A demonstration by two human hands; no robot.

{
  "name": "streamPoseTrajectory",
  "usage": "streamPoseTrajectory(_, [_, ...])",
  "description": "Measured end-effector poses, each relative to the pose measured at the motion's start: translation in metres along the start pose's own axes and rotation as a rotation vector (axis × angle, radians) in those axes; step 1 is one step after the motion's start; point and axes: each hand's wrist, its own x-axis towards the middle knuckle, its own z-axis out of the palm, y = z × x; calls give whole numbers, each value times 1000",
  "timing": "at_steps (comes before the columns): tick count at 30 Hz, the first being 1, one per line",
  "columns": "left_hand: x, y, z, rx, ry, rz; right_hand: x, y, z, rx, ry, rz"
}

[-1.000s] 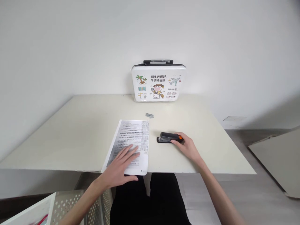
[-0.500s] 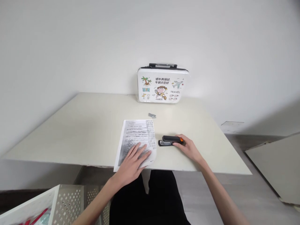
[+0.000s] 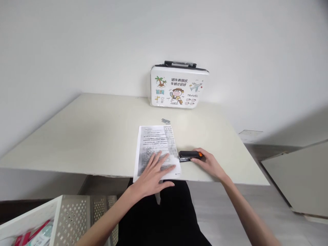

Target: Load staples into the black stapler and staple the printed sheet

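Note:
A printed sheet of paper point(image 3: 156, 143) lies near the front edge of the cream table point(image 3: 102, 130), its lower end hanging slightly over the edge. My left hand point(image 3: 153, 174) rests flat on its lower half, fingers spread. Just right of the paper lies a black stapler point(image 3: 188, 155) with an orange end. My right hand point(image 3: 210, 164) grips the stapler's rear end, and the stapler's front touches the paper's right edge.
A small strip of staples point(image 3: 165, 120) lies on the table behind the paper. A white case with cartoon prints point(image 3: 178, 87) stands against the wall. A white perforated bin point(image 3: 77, 215) sits on the floor at lower left. Flat boards point(image 3: 297, 174) lie on the floor at right.
My left hand has slid and turned the paper to the right, towards the stapler. My right hand kept hold of the stapler, which now meets the paper's edge. The view shifted a little.

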Motion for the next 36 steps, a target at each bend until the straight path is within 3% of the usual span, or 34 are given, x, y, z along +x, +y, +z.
streamPoseTrajectory(6, [36, -16, 0, -82, 80, -40, 16, -23, -11, -91, -34, -9])
streamPoseTrajectory(9, [60, -26, 11, -53, 69, -30, 34, -38, -2, -160, 24, -32])
streamPoseTrajectory(12, [73, -29, 24, -9, 55, -26, 51, -52, 13, -271, -5, -61])
streamPoseTrajectory(19, [69, -16, 40, 2, 92, -36, 63, -63, 30, -364, -115, -32])
streamPoseTrajectory(36, [75, -13, 41, -22, 85, -15, 61, -57, 34, -413, -126, -1])
